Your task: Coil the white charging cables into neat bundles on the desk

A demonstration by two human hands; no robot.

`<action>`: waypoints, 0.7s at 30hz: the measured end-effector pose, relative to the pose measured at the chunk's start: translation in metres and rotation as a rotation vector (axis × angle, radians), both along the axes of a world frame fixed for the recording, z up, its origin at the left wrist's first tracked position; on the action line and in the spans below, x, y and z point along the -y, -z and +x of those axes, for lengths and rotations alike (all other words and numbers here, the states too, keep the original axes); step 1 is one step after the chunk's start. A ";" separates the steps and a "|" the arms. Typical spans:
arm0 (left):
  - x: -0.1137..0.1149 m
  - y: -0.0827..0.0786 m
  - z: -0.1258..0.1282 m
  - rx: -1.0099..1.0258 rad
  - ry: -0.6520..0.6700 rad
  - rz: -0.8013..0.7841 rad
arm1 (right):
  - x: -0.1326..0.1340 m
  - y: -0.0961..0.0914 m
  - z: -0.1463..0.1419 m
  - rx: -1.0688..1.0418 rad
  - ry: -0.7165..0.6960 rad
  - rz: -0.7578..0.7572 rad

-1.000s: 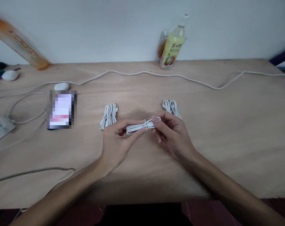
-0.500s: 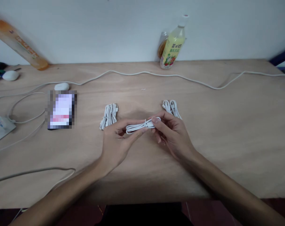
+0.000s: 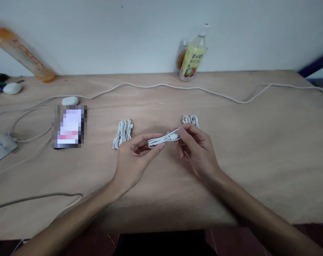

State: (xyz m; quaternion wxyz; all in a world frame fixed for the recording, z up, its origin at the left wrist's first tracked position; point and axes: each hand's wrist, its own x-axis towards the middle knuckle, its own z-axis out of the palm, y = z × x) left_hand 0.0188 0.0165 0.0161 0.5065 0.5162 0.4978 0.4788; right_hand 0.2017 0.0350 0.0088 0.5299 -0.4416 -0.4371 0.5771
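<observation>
A white cable (image 3: 161,140), folded into a flat bundle and tied round its middle, is held above the table between both hands. My left hand (image 3: 133,161) has its thumb along the near side of the bundle and its fingers behind it. My right hand (image 3: 200,151) pinches the bundle's right end between thumb and forefinger, beside a white plug. A pile of tied white cables (image 3: 123,133) lies just beyond my left hand. Another tied white cable bundle (image 3: 190,121) lies behind my right hand, which partly hides it.
A phone (image 3: 70,124) with a blurred screen lies on the wooden table (image 3: 257,149) at left, near a white oval case (image 3: 70,101). A long white cord (image 3: 204,89) crosses the back. A yellow drink bottle (image 3: 192,58) and an orange bottle (image 3: 25,55) lean at the wall.
The held cable bundle and my right hand have shifted slightly right. My left fingers now cover less of the bundle, and more of the white plug shows. The view has tilted a little.
</observation>
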 end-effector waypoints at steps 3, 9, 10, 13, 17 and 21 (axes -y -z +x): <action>-0.002 0.000 0.000 0.019 -0.004 -0.010 | -0.001 0.002 0.001 -0.024 0.006 -0.031; -0.006 0.002 -0.002 0.115 0.012 -0.091 | 0.000 0.004 0.001 -0.056 -0.018 -0.067; -0.007 0.002 -0.002 0.134 0.022 -0.112 | 0.000 0.004 0.002 -0.054 -0.021 -0.071; -0.007 0.004 -0.003 0.186 0.069 -0.182 | -0.001 0.003 0.002 -0.042 -0.029 -0.082; -0.006 0.006 -0.003 0.270 0.147 -0.281 | -0.004 0.004 0.001 -0.034 0.009 -0.073; -0.005 0.007 -0.002 0.314 0.231 -0.341 | -0.006 0.005 0.000 0.001 0.034 -0.053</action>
